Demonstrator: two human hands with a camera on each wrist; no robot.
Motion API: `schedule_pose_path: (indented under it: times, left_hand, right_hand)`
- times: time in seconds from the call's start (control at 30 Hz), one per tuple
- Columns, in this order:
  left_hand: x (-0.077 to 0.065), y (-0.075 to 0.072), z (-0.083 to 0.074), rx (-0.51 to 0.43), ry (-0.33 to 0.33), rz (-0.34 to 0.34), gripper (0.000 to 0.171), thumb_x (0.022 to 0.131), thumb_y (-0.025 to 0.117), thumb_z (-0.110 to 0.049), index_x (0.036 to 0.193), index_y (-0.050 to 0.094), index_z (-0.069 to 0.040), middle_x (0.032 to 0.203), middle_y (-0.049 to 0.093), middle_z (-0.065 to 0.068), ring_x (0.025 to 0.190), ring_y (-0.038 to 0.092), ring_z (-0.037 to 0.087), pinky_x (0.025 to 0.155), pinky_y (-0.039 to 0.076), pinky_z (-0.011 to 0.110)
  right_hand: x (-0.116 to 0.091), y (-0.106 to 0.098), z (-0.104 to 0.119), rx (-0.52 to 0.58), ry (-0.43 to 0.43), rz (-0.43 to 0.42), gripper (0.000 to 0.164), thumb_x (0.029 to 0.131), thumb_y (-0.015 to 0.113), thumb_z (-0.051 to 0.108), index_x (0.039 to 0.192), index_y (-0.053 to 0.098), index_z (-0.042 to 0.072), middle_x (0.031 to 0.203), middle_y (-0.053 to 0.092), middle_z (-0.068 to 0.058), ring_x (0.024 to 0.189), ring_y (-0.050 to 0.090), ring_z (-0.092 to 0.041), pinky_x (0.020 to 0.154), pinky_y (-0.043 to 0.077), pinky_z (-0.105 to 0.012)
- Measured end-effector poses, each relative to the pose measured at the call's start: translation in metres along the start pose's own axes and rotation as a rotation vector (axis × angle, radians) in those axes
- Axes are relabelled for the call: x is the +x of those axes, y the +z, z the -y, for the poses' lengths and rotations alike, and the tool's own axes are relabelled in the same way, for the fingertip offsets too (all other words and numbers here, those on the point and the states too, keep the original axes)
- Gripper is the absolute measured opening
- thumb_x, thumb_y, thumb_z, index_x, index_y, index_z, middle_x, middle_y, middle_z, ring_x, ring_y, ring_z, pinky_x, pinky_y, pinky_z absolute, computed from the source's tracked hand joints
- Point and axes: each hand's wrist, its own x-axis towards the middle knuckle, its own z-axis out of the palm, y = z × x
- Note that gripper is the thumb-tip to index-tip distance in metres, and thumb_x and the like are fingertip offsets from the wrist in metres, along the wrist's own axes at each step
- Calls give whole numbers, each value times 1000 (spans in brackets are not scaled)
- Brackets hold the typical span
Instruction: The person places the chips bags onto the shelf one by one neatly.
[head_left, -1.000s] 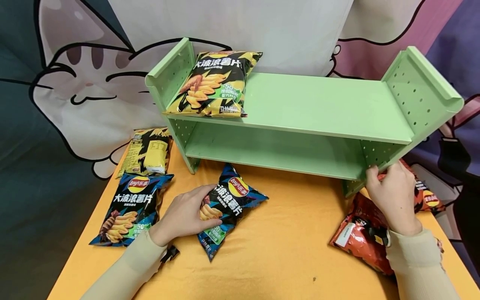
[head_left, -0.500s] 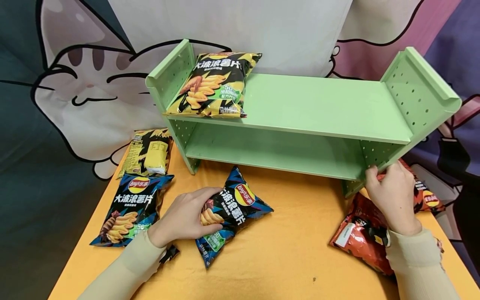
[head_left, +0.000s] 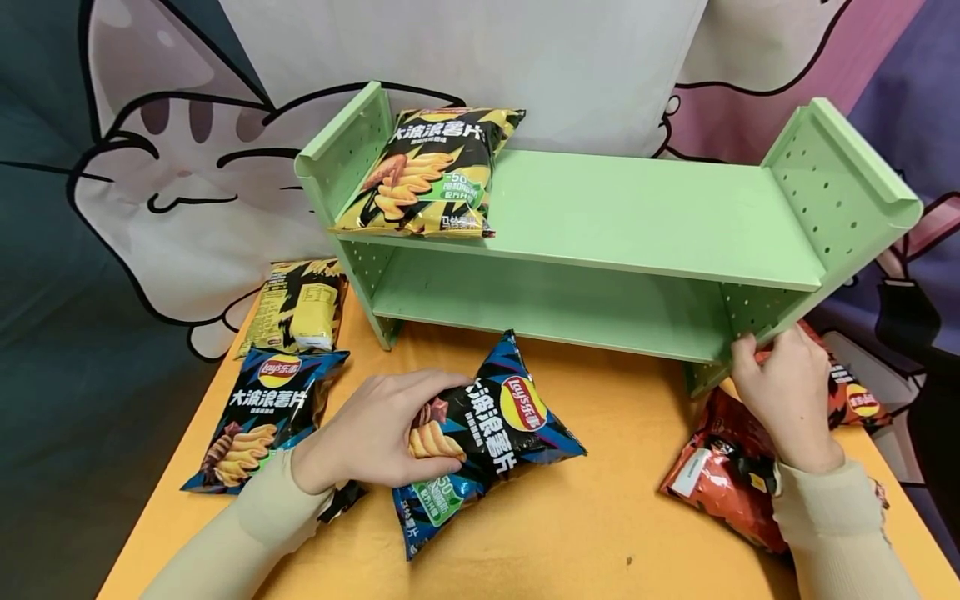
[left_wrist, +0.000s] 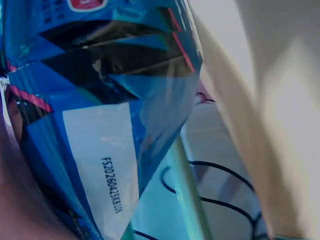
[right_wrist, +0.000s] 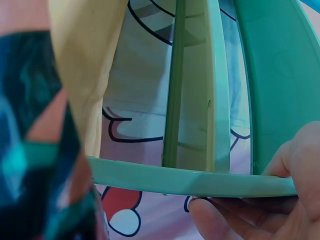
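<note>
My left hand [head_left: 382, 429] grips a blue and black bag of potato chips [head_left: 491, 417] by its side, thumb on the front face, just above the table. The left wrist view shows the back of that chip bag [left_wrist: 100, 90] with a white printed label. My right hand [head_left: 787, 396] holds the lower right side panel of a green two-tier shelf [head_left: 652, 217]; in the right wrist view, thumb and fingers of the right hand [right_wrist: 260, 215] pinch the edge of the green panel [right_wrist: 190, 181]. A yellow and black chip bag [head_left: 431, 175] leans at the left end of the upper tier.
Another blue chip bag [head_left: 262, 412] lies at the left of the orange table [head_left: 585, 517], in front of a yellow chip bag [head_left: 296, 308] turned back side up. Red chip bags [head_left: 727, 475] lie under and behind my right forearm. A cartoon-printed cloth [head_left: 570, 67] hangs behind.
My left hand has moved slightly right with the blue chip bag, which has turned clockwise and come nearer the camera. The right hand stays on the shelf panel.
</note>
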Motion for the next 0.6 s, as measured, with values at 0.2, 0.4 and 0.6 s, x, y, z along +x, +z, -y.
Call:
schedule_pose_path:
  times: [0.2, 0.4, 0.6]
  left_hand:
    - [20, -15, -18, -29, 102, -57, 83, 79, 83, -58, 147, 54, -20, 120, 68, -10, 74, 55, -1, 60, 45, 18]
    - [42, -26, -30, -65, 174, -131, 80, 76, 87, -53, 140, 58, -15, 114, 67, -8, 80, 57, 2, 64, 49, 20]
    - [62, -34, -37, -96, 245, -230, 80, 73, 90, -48, 136, 60, -11, 115, 68, -2, 92, 64, 6, 77, 57, 25]
  right_hand:
    - [0, 0, 0, 1, -5, -6, 23, 93, 54, 12, 100, 66, -6, 86, 64, -28, 66, 51, -39, 53, 30, -34]
    - [0, 1, 1, 4, -29, -27, 21, 92, 54, 12, 94, 64, -6, 80, 61, -27, 65, 51, -42, 56, 32, -44]
    - [0, 1, 1, 4, -23, -21, 21, 92, 54, 12, 93, 65, -6, 81, 62, -28, 65, 51, -42, 54, 32, -42]
